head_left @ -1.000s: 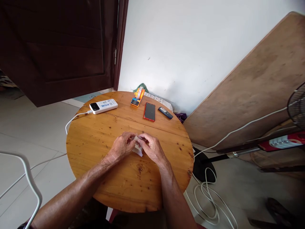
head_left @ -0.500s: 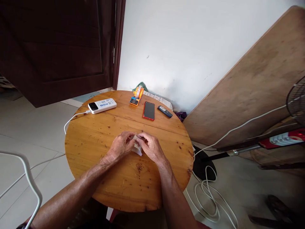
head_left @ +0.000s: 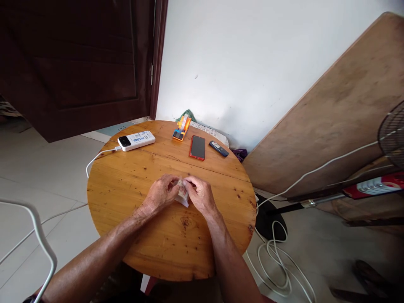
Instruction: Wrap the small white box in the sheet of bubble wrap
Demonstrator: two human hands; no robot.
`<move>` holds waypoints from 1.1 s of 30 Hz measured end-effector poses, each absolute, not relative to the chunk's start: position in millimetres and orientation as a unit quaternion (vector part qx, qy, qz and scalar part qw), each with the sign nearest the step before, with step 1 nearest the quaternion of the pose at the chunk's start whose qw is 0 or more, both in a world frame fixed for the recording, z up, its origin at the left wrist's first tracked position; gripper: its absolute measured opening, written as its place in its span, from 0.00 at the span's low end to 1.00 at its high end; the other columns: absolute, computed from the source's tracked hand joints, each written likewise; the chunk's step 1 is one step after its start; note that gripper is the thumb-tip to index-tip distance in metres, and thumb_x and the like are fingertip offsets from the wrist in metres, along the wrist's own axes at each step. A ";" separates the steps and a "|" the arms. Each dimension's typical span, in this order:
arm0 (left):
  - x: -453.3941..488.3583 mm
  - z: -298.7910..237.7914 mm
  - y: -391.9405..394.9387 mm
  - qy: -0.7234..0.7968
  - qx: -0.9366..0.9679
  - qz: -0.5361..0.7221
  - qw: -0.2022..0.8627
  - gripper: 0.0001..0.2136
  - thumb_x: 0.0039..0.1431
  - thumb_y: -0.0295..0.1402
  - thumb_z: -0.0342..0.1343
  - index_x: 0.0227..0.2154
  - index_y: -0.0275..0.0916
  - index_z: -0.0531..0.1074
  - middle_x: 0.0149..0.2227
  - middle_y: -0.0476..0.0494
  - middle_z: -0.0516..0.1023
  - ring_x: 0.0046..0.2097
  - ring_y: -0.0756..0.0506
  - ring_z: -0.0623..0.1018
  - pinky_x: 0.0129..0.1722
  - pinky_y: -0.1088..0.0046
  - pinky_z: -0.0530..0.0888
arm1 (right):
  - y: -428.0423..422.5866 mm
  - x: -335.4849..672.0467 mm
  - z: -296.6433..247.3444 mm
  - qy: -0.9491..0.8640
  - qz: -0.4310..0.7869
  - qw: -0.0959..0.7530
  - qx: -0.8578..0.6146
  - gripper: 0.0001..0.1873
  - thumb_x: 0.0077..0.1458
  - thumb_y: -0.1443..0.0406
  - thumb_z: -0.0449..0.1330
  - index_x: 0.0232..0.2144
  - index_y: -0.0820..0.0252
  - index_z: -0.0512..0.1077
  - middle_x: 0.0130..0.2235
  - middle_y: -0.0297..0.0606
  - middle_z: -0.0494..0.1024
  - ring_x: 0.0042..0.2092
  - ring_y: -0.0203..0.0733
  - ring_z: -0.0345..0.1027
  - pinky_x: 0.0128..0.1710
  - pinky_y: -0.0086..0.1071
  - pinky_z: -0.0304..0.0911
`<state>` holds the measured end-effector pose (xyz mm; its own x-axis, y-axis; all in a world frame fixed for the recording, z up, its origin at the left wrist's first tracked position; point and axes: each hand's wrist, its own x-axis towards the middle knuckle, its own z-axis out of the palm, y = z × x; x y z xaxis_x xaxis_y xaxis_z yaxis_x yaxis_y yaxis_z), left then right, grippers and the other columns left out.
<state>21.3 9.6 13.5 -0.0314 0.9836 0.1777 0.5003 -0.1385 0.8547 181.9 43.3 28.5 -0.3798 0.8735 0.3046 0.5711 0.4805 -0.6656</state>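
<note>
Over the middle of the round wooden table (head_left: 126, 181), both hands meet at a small see-through plastic packet (head_left: 183, 197). Something pale and brownish shows inside it, too small to make out. My left hand (head_left: 162, 192) pinches the packet's upper left side between thumb and fingers. From the other side, my right hand (head_left: 201, 194) pinches its upper right edge. The packet's lower end hangs free between the hands, just above or touching the wood; I cannot tell which. Fingers hide part of its top.
Along the table's back stand a white power bank (head_left: 136, 140) with a plugged-in cable, an orange tape dispenser (head_left: 182, 127), a red-cased phone (head_left: 197, 147) and a dark small device (head_left: 219, 148). A fan (head_left: 393, 136) and coiled white cable (head_left: 274, 256) are at the right.
The right fingers have shifted slightly up and right, so more of the packet's front shows. Both hands keep their pinch, and the view has moved very slightly.
</note>
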 end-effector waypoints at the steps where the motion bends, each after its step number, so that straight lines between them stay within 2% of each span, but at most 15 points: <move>1: 21.4 13.6 9.5 0.589 0.630 0.411 0.296 0.10 0.55 0.27 0.53 0.39 0.37 0.75 0.37 0.44 0.80 0.35 0.49 0.77 0.36 0.75 0.73 | 43.4 182.2 28.3 -0.793 0.234 0.328 -0.457 0.12 0.60 0.62 0.53 0.29 0.56 0.75 0.30 0.35 0.78 0.32 0.40 0.70 0.34 0.30 0.63; 8: 21.6 14.4 9.3 0.589 0.627 0.408 0.308 0.12 0.54 0.26 0.53 0.40 0.37 0.75 0.39 0.44 0.80 0.35 0.49 0.76 0.37 0.74 0.73 | 44.1 183.5 28.6 -0.770 0.250 0.352 -0.471 0.12 0.59 0.60 0.54 0.29 0.57 0.75 0.30 0.35 0.78 0.32 0.40 0.71 0.32 0.29 0.62; 14: 23.0 17.4 6.7 0.586 0.620 0.412 0.320 0.15 0.52 0.31 0.56 0.44 0.37 0.74 0.39 0.44 0.80 0.36 0.47 0.77 0.37 0.72 0.74 | 44.5 183.6 30.3 -0.746 0.259 0.392 -0.472 0.14 0.59 0.58 0.54 0.28 0.58 0.75 0.27 0.33 0.76 0.29 0.38 0.68 0.31 0.28 0.61; 17: 23.8 16.8 5.2 0.589 0.618 0.407 0.326 0.18 0.50 0.33 0.58 0.46 0.37 0.73 0.40 0.42 0.79 0.39 0.45 0.77 0.40 0.70 0.74 | 44.1 184.8 33.4 -0.723 0.271 0.422 -0.476 0.15 0.59 0.57 0.55 0.28 0.59 0.75 0.26 0.33 0.76 0.29 0.37 0.67 0.31 0.28 0.61; 20: 23.9 15.1 4.1 0.580 0.619 0.416 0.327 0.22 0.47 0.35 0.61 0.48 0.37 0.72 0.46 0.39 0.76 0.45 0.42 0.77 0.43 0.67 0.75 | 43.2 186.7 37.9 -0.690 0.293 0.452 -0.484 0.15 0.58 0.55 0.56 0.29 0.59 0.76 0.27 0.34 0.77 0.30 0.38 0.68 0.31 0.29 0.62; 23: 23.1 16.8 2.2 0.549 0.617 0.427 0.367 0.28 0.47 0.36 0.62 0.53 0.38 0.69 0.50 0.38 0.75 0.49 0.40 0.76 0.45 0.65 0.74 | 43.9 189.2 40.5 -0.655 0.312 0.491 -0.483 0.15 0.58 0.55 0.56 0.29 0.59 0.76 0.29 0.35 0.78 0.33 0.40 0.70 0.33 0.30 0.64; 27: 21.9 22.7 -1.0 0.519 0.630 0.386 0.430 0.30 0.49 0.36 0.62 0.57 0.40 0.65 0.46 0.42 0.79 0.43 0.43 0.78 0.41 0.68 0.75 | 48.4 192.3 37.0 -0.625 0.319 0.530 -0.477 0.16 0.58 0.54 0.57 0.29 0.59 0.75 0.32 0.37 0.79 0.36 0.41 0.71 0.37 0.31 0.66; 30: 21.7 23.8 -1.5 0.540 0.636 0.355 0.422 0.28 0.51 0.39 0.60 0.57 0.39 0.66 0.44 0.42 0.79 0.39 0.44 0.78 0.39 0.70 0.74 | 52.0 193.6 32.5 -0.614 0.342 0.531 -0.474 0.16 0.58 0.54 0.57 0.30 0.59 0.74 0.33 0.38 0.79 0.37 0.42 0.72 0.39 0.32 0.66; 33: 22.2 21.1 0.2 0.554 0.636 0.349 0.408 0.27 0.52 0.39 0.59 0.55 0.39 0.67 0.43 0.43 0.80 0.38 0.45 0.78 0.38 0.70 0.74 | 53.3 194.3 30.2 -0.607 0.388 0.502 -0.477 0.17 0.56 0.52 0.59 0.36 0.58 0.74 0.35 0.39 0.80 0.40 0.44 0.74 0.41 0.35 0.68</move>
